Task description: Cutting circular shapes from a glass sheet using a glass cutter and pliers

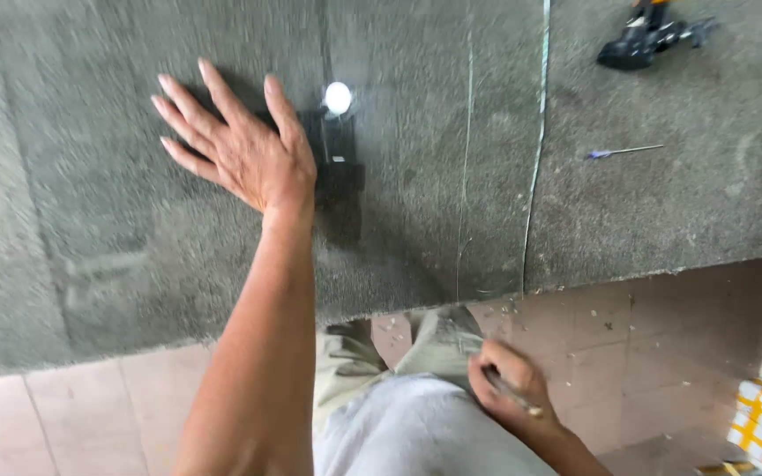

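Risky: left hand (244, 150), fingers spread flat on glass sheet (416, 203); right hand (509, 388), fingers clamped on cutter (513, 395) at five o'clock; a press could crack it.

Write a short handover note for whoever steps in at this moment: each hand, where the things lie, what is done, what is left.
Left hand: flat, fingers spread, on the glass sheet lying on the grey table.
Right hand: low by the table edge, closed on a thin tool; its kind is too blurred to tell.
Black power tool and a thin blue-tipped rod lie at the right of the table.
Done: sheet laid flat.
Left: cannot tell.
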